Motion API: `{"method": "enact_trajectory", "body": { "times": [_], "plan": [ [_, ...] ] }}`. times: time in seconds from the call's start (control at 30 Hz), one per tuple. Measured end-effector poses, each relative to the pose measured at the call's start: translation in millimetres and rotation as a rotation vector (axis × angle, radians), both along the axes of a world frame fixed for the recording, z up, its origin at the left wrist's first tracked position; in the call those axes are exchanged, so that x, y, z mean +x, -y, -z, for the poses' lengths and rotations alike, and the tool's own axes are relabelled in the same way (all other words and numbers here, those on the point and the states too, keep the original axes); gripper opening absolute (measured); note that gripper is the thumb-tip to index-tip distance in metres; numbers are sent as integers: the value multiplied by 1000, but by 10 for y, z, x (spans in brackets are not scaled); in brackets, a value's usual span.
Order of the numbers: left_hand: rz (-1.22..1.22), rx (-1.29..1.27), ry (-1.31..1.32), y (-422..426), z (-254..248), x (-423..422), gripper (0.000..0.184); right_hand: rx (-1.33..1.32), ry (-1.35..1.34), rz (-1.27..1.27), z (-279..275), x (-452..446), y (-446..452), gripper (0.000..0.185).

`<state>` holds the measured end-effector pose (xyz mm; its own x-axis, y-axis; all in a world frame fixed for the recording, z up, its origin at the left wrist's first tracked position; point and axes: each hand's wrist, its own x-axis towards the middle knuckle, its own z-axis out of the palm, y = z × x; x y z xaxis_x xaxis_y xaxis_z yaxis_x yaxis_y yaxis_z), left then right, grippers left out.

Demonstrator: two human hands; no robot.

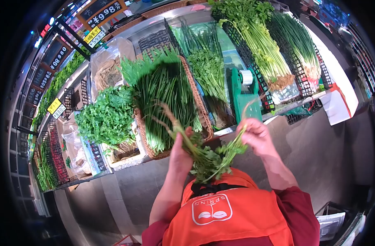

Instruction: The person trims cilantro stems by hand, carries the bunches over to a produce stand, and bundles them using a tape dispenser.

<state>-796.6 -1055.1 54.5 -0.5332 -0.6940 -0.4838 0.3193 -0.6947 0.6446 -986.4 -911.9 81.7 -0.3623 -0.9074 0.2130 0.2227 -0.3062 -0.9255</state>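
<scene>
A: L to R on my feed, what've I got?
B: 1 heap of leafy greens (107,112), then 1 wicker basket (197,100) of long green blades. L hand (181,149) is closed round the stems of 1 bunch (190,144); no. of stems, can't tell.
A: Its axis?
B: Diagonal: roots up-L, leaves down-R, twd my R hand (255,135), which pinches 1 thinner sprig (235,148), roots up-R, leaves down-L. So a V, leaves meeting betw. hands, by the orange apron (236,205).
A: Anything past R hand?
B: 1 green tape dispenser (243,100), 1 white roll (245,77); R hand's nearer it than L. Farther R: 1 pale-stemmed pile (263,49), 1 scallion pile (298,45).
</scene>
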Motion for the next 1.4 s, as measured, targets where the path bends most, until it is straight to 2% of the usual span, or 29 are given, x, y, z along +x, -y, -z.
{"method": "enact_trajectory", "body": {
  "times": [0.03,0.13,0.17,0.23,0.27,0.3,0.33,0.37,0.43,0.47,0.57,0.63,0.67,0.77,0.83,0.9,1.0,1.03,1.1,1.2,1.3,1.37,1.4],
  "plan": [
    [-56,-53,-33,88,6,93,33,-35,1,60,-62,-126,56,20],
    [-205,3,-271,273,40,370,28,-95,-124,406,-423,-519,345,16],
    [-158,-4,-377,364,161,503,26,-123,-202,501,-555,-627,465,15],
    [-86,-60,-337,374,79,595,26,-231,-340,564,-752,-739,756,16],
    [-50,-87,-231,367,1,585,25,-274,-521,601,-753,-815,907,18],
    [-15,-112,-125,335,-82,549,24,-349,-642,567,-718,-906,1076,17],
    [20,-138,-18,319,-120,520,23,-300,-742,576,-673,-885,1213,18],
    [122,-183,-86,320,-85,518,24,-250,-840,583,-601,-859,1342,20],
    [160,-166,-119,311,-105,452,27,-211,-1165,600,-180,-921,1603,23],
    [195,-172,-148,322,-107,430,28,-168,-1165,492,9,-880,1663,24],
    [278,-234,-145,359,-133,354,29,222,-1323,119,704,-998,1670,26],
    [319,-307,-107,365,-156,307,27,130,-1359,211,690,-877,1559,28],
    [341,-343,-109,369,-160,285,26,142,-1293,249,629,-811,1487,26],
    [410,-437,-85,342,-105,153,24,271,-546,26,219,-288,1209,16],
    [465,-523,-20,273,-109,13,22,282,-475,-112,-47,14,1002,21],
    [519,-636,98,168,-188,-109,20,207,-338,-75,0,150,861,25],
    [589,-772,71,34,-147,-244,20,360,-166,-121,-31,142,676,27],
    [629,-822,78,-11,-161,-277,20,337,-119,-114,-49,136,599,26],
    [702,-763,51,-97,-172,-330,28,292,-27,-101,-80,129,432,24],
    [818,-627,-8,-221,-314,-399,35,279,-137,-90,-17,37,218,21],
    [904,-582,100,-341,-434,-480,35,252,-189,-65,7,-5,33,17],
    [934,-668,71,-399,-357,-520,33,232,-251,-4,43,-12,-67,16],
    [957,-701,64,-435,-344,-546,32,215,-124,-9,-38,19,-133,15]
  ]
}}
